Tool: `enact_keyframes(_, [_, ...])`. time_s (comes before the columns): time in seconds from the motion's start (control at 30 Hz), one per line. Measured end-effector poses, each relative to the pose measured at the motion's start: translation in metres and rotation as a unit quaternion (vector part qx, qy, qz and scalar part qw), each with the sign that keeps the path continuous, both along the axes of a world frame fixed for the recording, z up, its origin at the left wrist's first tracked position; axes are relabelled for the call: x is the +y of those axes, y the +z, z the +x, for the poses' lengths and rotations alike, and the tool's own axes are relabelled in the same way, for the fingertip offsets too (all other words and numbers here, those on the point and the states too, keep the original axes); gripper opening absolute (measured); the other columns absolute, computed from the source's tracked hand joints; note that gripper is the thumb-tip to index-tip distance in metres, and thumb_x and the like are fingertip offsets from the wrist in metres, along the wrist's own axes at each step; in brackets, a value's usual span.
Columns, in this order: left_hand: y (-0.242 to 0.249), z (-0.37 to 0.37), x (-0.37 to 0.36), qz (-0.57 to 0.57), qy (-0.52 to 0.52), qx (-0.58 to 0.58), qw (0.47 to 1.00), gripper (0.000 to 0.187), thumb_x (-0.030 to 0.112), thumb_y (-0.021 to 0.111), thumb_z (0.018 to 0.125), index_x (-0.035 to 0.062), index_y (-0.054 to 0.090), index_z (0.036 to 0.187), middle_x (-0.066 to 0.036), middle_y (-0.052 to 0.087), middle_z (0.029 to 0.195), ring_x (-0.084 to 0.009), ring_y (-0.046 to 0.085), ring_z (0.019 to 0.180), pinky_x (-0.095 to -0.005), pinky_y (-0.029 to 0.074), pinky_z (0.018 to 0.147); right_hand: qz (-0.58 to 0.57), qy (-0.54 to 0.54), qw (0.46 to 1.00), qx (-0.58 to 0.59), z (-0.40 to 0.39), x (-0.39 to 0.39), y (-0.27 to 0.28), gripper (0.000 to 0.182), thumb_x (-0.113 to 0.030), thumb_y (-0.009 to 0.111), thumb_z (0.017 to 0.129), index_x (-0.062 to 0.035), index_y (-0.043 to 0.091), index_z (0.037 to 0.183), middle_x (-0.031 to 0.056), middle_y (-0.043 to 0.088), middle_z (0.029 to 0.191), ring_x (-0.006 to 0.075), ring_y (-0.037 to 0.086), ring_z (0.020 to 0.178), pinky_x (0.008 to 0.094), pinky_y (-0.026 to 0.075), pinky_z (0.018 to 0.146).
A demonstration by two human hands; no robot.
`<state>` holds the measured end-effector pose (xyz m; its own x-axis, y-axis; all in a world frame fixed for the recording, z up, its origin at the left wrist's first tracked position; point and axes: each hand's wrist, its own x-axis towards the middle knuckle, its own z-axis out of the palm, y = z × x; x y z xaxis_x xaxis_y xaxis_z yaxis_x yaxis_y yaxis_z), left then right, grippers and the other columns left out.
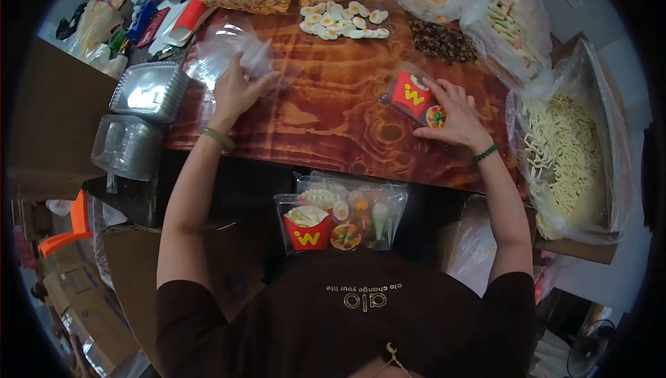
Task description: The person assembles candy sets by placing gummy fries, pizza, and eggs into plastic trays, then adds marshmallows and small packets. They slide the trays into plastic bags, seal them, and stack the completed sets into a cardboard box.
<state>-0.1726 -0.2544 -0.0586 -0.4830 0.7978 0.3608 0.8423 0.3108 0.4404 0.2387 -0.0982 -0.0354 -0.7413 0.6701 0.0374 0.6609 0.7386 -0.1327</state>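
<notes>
My left hand [239,92] lies with its fingers spread on a pile of clear plastic bags [208,59] at the left of the table. Toward the right, my right hand [454,116] rests over a clear packet, its thumb and fingers apart. Inside that packet I see a red fries box [411,93] with a yellow mark and a small toy pizza [436,116]; its right part is hidden under my hand. Filled clear packets [378,201] stand at the table's near edge, in front of my body, holding another red fries box [307,229], a toy egg and a pizza piece.
Toy fried eggs [340,20] and dark small pieces [444,39] lie at the back. Bags of small pieces [504,21] line the far edge. A lined box of pale noodle-like strips [565,152] stands right. Clear plastic containers [149,90] are stacked left.
</notes>
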Motion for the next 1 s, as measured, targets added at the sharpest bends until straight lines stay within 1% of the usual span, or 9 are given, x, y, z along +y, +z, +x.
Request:
enact_keyframes(0.03, [-0.003,-0.003,0.000,0.001,-0.003,-0.002,1.000,0.069,0.052,0.074,0.071,0.0024,0.054,0.114,-0.016,0.067,0.084,-0.0343,0.065,0.075,-0.0423,0.050,0.065,-0.002,-0.001,1.000,0.003,-0.001,0.000,0.000,0.103,-0.057,0.079,0.057,-0.0207,0.035,0.143,0.0132,0.039,0.137,0.0320,0.038,0.125,0.0472,0.032,0.095])
enact_keyframes(0.17, [-0.003,-0.025,0.001,-0.102,-0.064,0.029,0.992,0.036,0.030,0.063,0.084,0.0039,0.063,0.108,-0.018,0.067,0.087,-0.0337,0.065,0.081,-0.0410,0.050,0.070,-0.013,0.003,1.000,0.003,-0.008,0.000,0.005,0.098,-0.050,0.080,0.058,-0.0206,0.037,0.141,0.0125,0.041,0.135,0.0314,0.040,0.123,0.0464,0.033,0.094])
enact_keyframes(0.2, [0.003,-0.015,-0.002,-0.072,-0.052,0.032,0.996,0.024,0.022,0.058,0.086,0.0034,0.064,0.101,-0.020,0.066,0.083,-0.0363,0.064,0.081,-0.0426,0.050,0.070,-0.017,0.016,1.000,0.007,-0.010,-0.001,0.006,0.098,-0.050,0.080,0.058,-0.0206,0.037,0.141,0.0125,0.041,0.135,0.0314,0.040,0.123,0.0464,0.033,0.094])
enact_keyframes(0.3, [-0.005,0.007,-0.003,-0.001,-0.034,-0.011,0.999,0.018,0.016,0.056,0.084,0.0016,0.063,0.093,-0.022,0.065,0.084,-0.0395,0.063,0.080,-0.0469,0.048,0.072,-0.014,0.022,0.999,0.042,-0.013,-0.005,0.010,0.094,-0.046,0.080,0.055,-0.0189,0.043,0.137,0.0110,0.046,0.130,0.0310,0.043,0.118,0.0447,0.033,0.093])
enact_keyframes(0.4, [-0.010,0.036,-0.007,0.017,-0.060,-0.088,0.994,0.017,0.017,0.061,0.081,0.0011,0.061,0.087,-0.021,0.065,0.080,-0.0392,0.063,0.078,-0.0454,0.049,0.069,-0.024,0.089,0.994,0.062,-0.021,-0.017,0.015,0.094,-0.046,0.080,0.055,-0.0191,0.043,0.137,0.0113,0.045,0.130,0.0308,0.043,0.118,0.0438,0.032,0.093])
enact_keyframes(0.5, [-0.014,0.056,-0.009,0.005,-0.064,-0.058,0.996,0.025,0.022,0.068,0.077,0.0013,0.062,0.091,-0.015,0.063,0.071,-0.0342,0.063,0.070,-0.0395,0.049,0.063,-0.063,0.141,0.985,0.076,-0.033,-0.037,0.027,0.093,-0.045,0.080,0.055,-0.0193,0.043,0.137,0.0123,0.045,0.130,0.0304,0.042,0.118,0.0426,0.031,0.093])
enact_keyframes(0.7, [0.004,0.069,-0.006,-0.048,-0.087,-0.091,0.991,0.029,0.023,0.073,0.073,0.0026,0.066,0.091,-0.013,0.065,0.072,-0.0299,0.064,0.070,-0.0377,0.050,0.064,-0.111,0.231,0.965,0.052,-0.070,-0.062,0.053,0.092,-0.044,0.079,0.054,-0.0192,0.045,0.136,0.0144,0.045,0.127,0.0307,0.043,0.117,0.0420,0.031,0.093])
enact_keyframes(0.8, [0.008,0.077,-0.004,-0.077,-0.091,-0.108,0.987,0.028,0.022,0.072,0.073,0.0045,0.068,0.094,-0.013,0.066,0.074,-0.0276,0.065,0.071,-0.0368,0.050,0.065,-0.060,0.278,0.955,0.087,-0.088,-0.064,0.045,0.090,-0.043,0.079,0.055,-0.0193,0.046,0.135,0.0138,0.046,0.125,0.0304,0.043,0.115,0.0423,0.032,0.093])
enact_keyframes(1.0, [-0.006,0.076,-0.004,0.006,-0.134,-0.119,0.984,0.024,0.018,0.067,0.074,0.0066,0.069,0.094,-0.013,0.067,0.086,-0.0323,0.064,0.079,-0.0406,0.051,0.071,-0.028,0.250,0.967,0.040,-0.107,-0.045,0.026,0.087,-0.043,0.078,0.054,-0.0189,0.048,0.133,0.0136,0.047,0.119,0.0306,0.042,0.113,0.0428,0.033,0.091])
